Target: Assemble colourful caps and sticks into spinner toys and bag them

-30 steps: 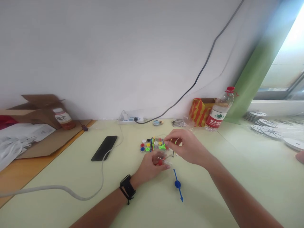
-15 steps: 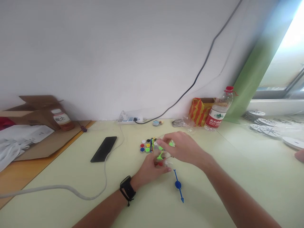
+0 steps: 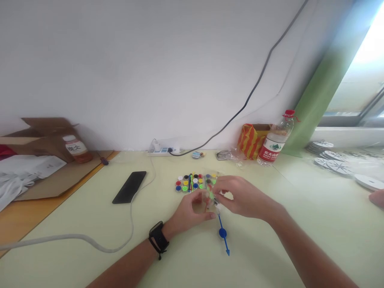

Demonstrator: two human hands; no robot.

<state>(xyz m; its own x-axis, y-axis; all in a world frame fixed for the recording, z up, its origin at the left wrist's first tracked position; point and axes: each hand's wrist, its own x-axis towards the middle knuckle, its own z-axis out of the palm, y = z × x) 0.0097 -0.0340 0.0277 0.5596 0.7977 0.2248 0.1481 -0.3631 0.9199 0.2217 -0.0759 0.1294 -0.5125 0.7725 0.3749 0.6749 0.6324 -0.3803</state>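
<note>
A person's left hand (image 3: 189,210) and right hand (image 3: 240,195) are meeting over a pale green table (image 3: 270,248). Both are pinching a small clear packet (image 3: 210,201) in which green and red bits are showing, though its exact make is too blurred to tell. The packet is sitting between the two sets of fingertips, with the left fingers curling around it from below and the right fingers closing on it from the side. A black wristband (image 3: 158,239) is circling the left wrist. Just beneath the hands, toward the person, a blue pointer (image 3: 223,233) with a round hub is lying flat. Just beyond the fingertips, rows of coloured caps (image 3: 192,182) are resting on the table. Off to the left of the left hand, a black phone (image 3: 129,187) is lying with a white cable (image 3: 90,240) trailing past it. Well beyond the right hand, a water bottle (image 3: 275,139) is standing beside a striped bag (image 3: 249,141), and far to its right another person's hand (image 3: 378,197) is showing at the frame's edge.
</note>
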